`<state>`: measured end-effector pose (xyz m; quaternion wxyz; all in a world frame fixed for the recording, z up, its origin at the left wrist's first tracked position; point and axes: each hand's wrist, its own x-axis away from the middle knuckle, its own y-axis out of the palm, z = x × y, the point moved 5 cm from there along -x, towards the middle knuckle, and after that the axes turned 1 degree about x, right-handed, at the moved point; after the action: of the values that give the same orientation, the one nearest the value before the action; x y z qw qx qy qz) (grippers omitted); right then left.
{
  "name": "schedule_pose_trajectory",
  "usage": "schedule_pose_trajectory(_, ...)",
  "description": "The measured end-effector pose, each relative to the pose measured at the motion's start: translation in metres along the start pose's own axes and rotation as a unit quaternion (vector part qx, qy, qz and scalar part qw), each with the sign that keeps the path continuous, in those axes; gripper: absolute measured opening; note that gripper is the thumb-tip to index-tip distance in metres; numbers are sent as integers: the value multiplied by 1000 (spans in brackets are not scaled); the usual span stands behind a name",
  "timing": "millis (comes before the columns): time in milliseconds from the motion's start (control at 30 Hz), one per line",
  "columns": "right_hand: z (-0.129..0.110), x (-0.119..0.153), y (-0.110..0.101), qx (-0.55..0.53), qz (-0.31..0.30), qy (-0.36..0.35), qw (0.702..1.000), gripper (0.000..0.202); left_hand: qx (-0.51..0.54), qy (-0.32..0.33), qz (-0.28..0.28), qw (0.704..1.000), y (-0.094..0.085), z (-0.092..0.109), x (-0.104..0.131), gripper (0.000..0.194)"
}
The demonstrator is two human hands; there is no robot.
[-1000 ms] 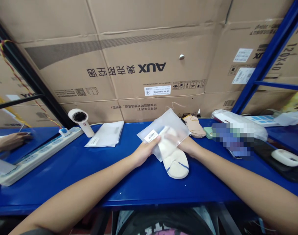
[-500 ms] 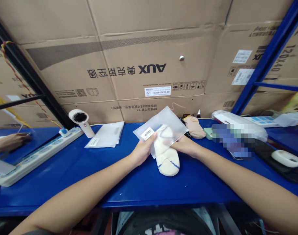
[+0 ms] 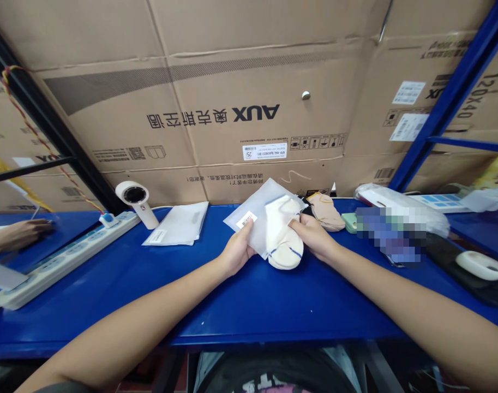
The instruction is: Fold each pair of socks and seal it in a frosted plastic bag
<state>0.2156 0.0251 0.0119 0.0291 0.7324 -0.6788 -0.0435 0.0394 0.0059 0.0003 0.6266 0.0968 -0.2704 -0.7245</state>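
Observation:
My left hand (image 3: 235, 252) grips the near edge of a frosted plastic bag (image 3: 257, 210) that bears a barcode label. My right hand (image 3: 314, 234) holds a cream sock with a blue stripe (image 3: 285, 240) that lies mostly inside the bag, its toe end sticking out toward me. Both are held just above the blue bench (image 3: 249, 305), near its middle.
A stack of flat bags (image 3: 179, 229) lies to the left, beside a white handheld scanner (image 3: 136, 201) and a power strip (image 3: 60, 259). Beige socks (image 3: 326, 212) lie behind my right hand. Packaged goods (image 3: 396, 207) and a white mouse (image 3: 480, 266) sit right. Another person's hand (image 3: 15, 236) rests far left. Cardboard boxes (image 3: 216, 98) wall the back.
The sock has slid further into the bag, so less of it sticks out. Both hands and the bag have moved slightly away from me.

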Motion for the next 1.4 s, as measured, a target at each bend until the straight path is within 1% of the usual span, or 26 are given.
schedule_pose_trajectory(100, -2, -1, -2, 59, -10, -33, 998, 30, -24, 17, -31, 999, 2, 2, 1, 42)
schedule_pose_trajectory(200, -5, 1, 1, 53, -26, -52, 997, 38, -54, 39, -87, 994, 9, 3, 5, 51)
schedule_pose_trajectory(267, -7, 3, 3, 42, -14, -54, 998, 39, -77, 36, -114, 990, 12, 2, 7, 55)
schedule_pose_trajectory(333, -8, 6, 5, 32, 12, -51, 998, 37, -97, 26, -123, 987, 12, 0, 8, 56)
schedule_pose_trajectory(433, -6, 9, 5, 5, 60, -46, 997, 32, -117, 21, -127, 985, 10, -2, 7, 53)
schedule_pose_trajectory(500, -3, 10, 5, -24, 72, -22, 997, 29, -118, 21, -129, 984, 8, -3, 4, 51)
schedule_pose_trajectory(567, 1, 10, 6, -57, 50, 25, 997, 29, -122, 17, -120, 985, 5, -5, 0, 52)
schedule_pose_trajectory(633, 1, 11, 9, -78, 0, 65, 995, 33, -127, 15, -103, 986, 1, -6, -4, 54)
schedule_pose_trajectory(667, -1, 12, 10, -81, -27, 70, 994, 37, -128, 13, -95, 987, 0, -6, -5, 54)
schedule_pose_trajectory(733, -6, 13, 12, -81, -64, 62, 993, 46, -125, -2, -83, 989, -1, -7, -6, 53)
schedule_pose_trajectory(800, -8, 12, 12, -86, -67, 54, 993, 52, -121, -28, -83, 989, 0, -8, -4, 51)
schedule_pose_trajectory(867, -8, 10, 9, -100, -42, 50, 993, 49, -129, -50, -101, 985, 4, -9, 0, 49)
schedule_pose_trajectory(933, -6, 7, 6, -114, -19, 42, 992, 42, -138, -57, -129, 980, 8, -11, 3, 49)
schedule_pose_trajectory(1000, -5, 5, 5, -120, -11, 38, 992, 37, -143, -51, -142, 978, 9, -12, 4, 52)
schedule_pose_trajectory(1067, -4, 4, 4, -109, -19, 43, 993, 36, -142, -38, -136, 980, 8, -12, 3, 54)
schedule_pose_trajectory(1133, -5, 5, 4, -80, -35, 37, 996, 42, -141, -24, -126, 982, 6, -11, 1, 54)
schedule_pose_trajectory(1267, -8, 10, 5, 49, -67, 1, 997, 73, -144, 4, -104, 984, 3, -6, -2, 49)
schedule_pose_trajectory(1300, -7, 11, 5, 70, -73, -4, 995, 79, -147, 9, -96, 984, 2, -5, -2, 48)
schedule_pose_trajectory(1367, -6, 11, 6, 74, -85, -10, 994, 83, -151, 9, -88, 985, 2, -4, -2, 45)
schedule_pose_trajectory(1400, -5, 11, 7, 65, -92, -12, 994, 83, -148, 7, -93, 985, 3, -4, -1, 44)
